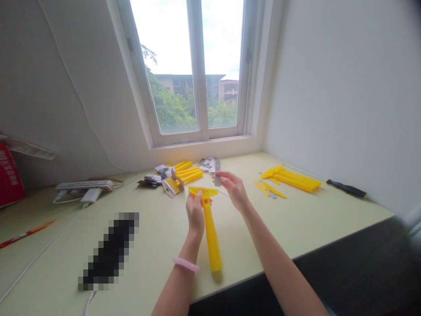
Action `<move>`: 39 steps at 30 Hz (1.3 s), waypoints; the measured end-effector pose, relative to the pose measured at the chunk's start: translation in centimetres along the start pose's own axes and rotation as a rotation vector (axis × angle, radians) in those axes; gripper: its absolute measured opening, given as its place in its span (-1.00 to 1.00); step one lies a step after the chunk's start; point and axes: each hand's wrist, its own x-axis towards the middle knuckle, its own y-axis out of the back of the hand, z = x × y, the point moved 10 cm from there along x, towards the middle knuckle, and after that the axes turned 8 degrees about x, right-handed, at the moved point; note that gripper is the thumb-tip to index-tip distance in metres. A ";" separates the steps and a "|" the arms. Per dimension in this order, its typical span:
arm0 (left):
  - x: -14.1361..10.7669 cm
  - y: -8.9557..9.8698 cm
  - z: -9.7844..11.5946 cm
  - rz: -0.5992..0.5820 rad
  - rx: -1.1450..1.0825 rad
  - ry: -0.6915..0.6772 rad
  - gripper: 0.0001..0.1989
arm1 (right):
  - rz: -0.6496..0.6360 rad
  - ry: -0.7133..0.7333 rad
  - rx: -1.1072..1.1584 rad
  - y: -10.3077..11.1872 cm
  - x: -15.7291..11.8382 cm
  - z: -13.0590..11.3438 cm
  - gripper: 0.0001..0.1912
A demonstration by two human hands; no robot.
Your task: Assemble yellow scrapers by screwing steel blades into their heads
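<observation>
My left hand (196, 214) is closed around the head of a yellow plastic scraper (212, 235), whose long handle points down toward the table's near edge. Between the fingertips of my right hand (233, 186) is a thin grey metal blade (217, 174), held upright just beyond and to the right of the scraper's head. The blade and the scraper look apart. Beyond my hands lie several yellow handles (189, 173) with black and white packaging (154, 179). A yellow-and-brown card package (171, 188) rests in front of them.
More yellow scraper handles (294, 179) lie at the right, beside loose yellow strips (269, 189). A black-handled screwdriver (347, 188) is near the right wall. At left are a power strip (85, 186), a white cable (42, 250) and a pixelated dark object (110, 254). The table (329, 228) ends close to me.
</observation>
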 end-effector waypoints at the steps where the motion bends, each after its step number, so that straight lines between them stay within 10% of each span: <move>1: 0.0 -0.1 -0.1 -0.009 -0.002 0.007 -0.77 | -0.005 0.004 0.036 0.0 0.0 -0.1 -0.73; 8: 0.0 -0.9 -0.8 -0.086 0.022 0.047 -0.78 | 0.173 0.169 -0.236 2.0 -0.5 -2.3 -0.78; 13: -0.3 -1.7 -1.0 -0.143 0.023 0.074 -0.78 | -0.033 0.257 -0.486 -0.6 -0.6 -3.1 -0.84; 18: -0.5 -2.2 -1.1 -0.186 0.078 0.094 -0.79 | -0.191 0.162 -0.492 -2.9 -1.2 -1.2 -0.83; 39: -0.6 -1.9 -0.4 -0.155 0.088 0.042 -0.70 | -0.039 0.246 -0.450 -2.4 -1.5 -1.7 -0.86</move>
